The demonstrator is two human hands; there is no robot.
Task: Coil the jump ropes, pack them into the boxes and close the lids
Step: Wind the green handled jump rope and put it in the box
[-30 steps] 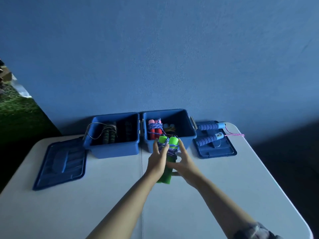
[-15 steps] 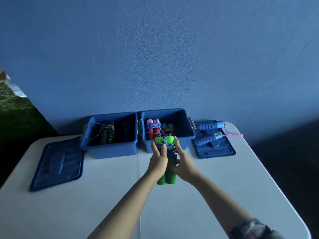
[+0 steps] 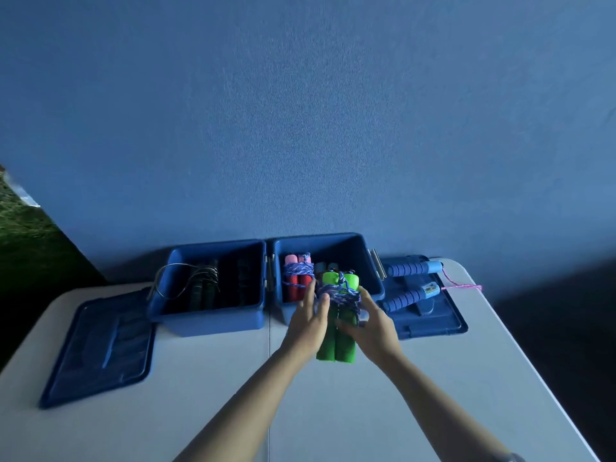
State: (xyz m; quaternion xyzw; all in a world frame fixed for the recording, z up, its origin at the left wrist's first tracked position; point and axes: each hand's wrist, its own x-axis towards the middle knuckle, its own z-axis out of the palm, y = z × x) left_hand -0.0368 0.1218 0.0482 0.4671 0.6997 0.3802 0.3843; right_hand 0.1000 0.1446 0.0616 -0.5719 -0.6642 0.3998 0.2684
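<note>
— Largest first?
— White table (image 3: 200,411) under it all, set against a blue wall (image 3: 300,111). Two open blue boxes side by side at the far edge: left box (image 3: 206,323), right box (image 3: 371,261). One lid (image 3: 96,355) flat on the table left of the left box, the other lid (image 3: 433,323) flat to the right of the right box.
— Contents?
— In the left box, a dark-handled rope (image 3: 203,290) with thin wire-like loops rising over the rim. In the right box, a red-handled rope (image 3: 297,281) standing on end, bound with blue-purple cord; more handle tops behind it, too dim to name. On the right lid, a blue-handled rope (image 3: 411,285), uncoiled, handles lying roughly crosswise, pink cord trailing off to the right.
— And the green one?
— Green-handled rope (image 3: 336,341) held above the table just in front of the right box, two handles pressed together, long axis running away from the camera, cord ends pointing at the box, butt ends toward the person. Blue-purple cord wound round the upper part.
— Hands?
— Left hand (image 3: 308,323) flat against the left side, fingers straight. Right hand (image 3: 373,323) cupped round the right side, fingers curled onto handles and cord.
</note>
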